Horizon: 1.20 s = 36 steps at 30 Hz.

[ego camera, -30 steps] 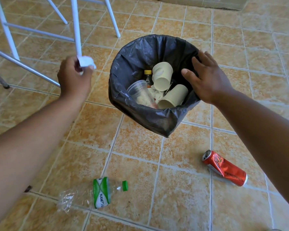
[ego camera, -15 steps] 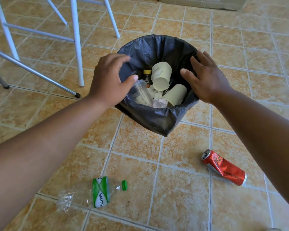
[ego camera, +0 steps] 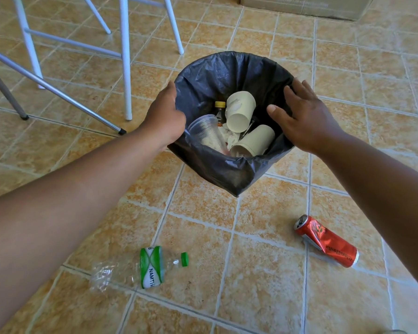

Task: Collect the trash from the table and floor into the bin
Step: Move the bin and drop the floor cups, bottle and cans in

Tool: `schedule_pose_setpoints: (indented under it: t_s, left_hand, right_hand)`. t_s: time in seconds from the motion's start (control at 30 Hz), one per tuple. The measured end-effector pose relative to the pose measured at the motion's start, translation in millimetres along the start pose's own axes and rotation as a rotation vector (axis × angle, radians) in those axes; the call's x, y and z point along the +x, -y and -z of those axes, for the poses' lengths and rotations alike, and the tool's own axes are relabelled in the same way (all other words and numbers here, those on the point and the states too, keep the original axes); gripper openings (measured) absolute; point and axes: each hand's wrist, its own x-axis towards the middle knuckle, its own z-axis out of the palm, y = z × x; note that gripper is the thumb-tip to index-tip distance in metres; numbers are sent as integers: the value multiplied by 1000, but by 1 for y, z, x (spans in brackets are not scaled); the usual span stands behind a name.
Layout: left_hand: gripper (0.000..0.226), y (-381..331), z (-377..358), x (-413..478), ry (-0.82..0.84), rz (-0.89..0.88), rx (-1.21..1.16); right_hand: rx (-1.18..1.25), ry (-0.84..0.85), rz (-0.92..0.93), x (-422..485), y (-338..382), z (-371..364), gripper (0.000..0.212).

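White metal legs (ego camera: 126,68) are seen far left; a crushed bottle (ego camera: 140,268) lies on the tiles nearer the camera; the left hand (ego camera: 165,116) is curled round the left rim of the bin (ego camera: 227,174), thumb inside; paper cups (ego camera: 240,112) and a clear cup (ego camera: 205,131) are seen inside it; the right hand (ego camera: 302,119) is laid on the right rim, fingers straight and spread, nothing held; a dented red can (ego camera: 326,241) lies on the floor.

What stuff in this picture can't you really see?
All head view:
Left hand: its fingers are hidden behind its own back, at the rim of the bin.
Small bottle: the paper cups cover most of it.
What the white legs hold up: cut off by the top edge.
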Motion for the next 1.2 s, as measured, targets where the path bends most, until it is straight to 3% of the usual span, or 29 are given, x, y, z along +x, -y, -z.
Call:
schedule_pose_setpoints:
  t_s: [0.67, 0.97, 1.1, 1.2]
  left_hand:
    - [67, 38, 39, -58, -60, -14, 151]
    - [61, 51, 38, -56, -42, -137, 108]
    - [36, 61, 37, -59, -182, -237, -120]
    - [40, 93, 31, -51, -370, -85, -193]
  right_hand:
    - [-5, 27, 102, -42, 41, -8, 73]
    - [-10, 21, 84, -42, 38, -13, 74]
    - [1, 3, 88, -41, 37, -15, 72]
    - [0, -8, 100, -41, 36, -16, 71]
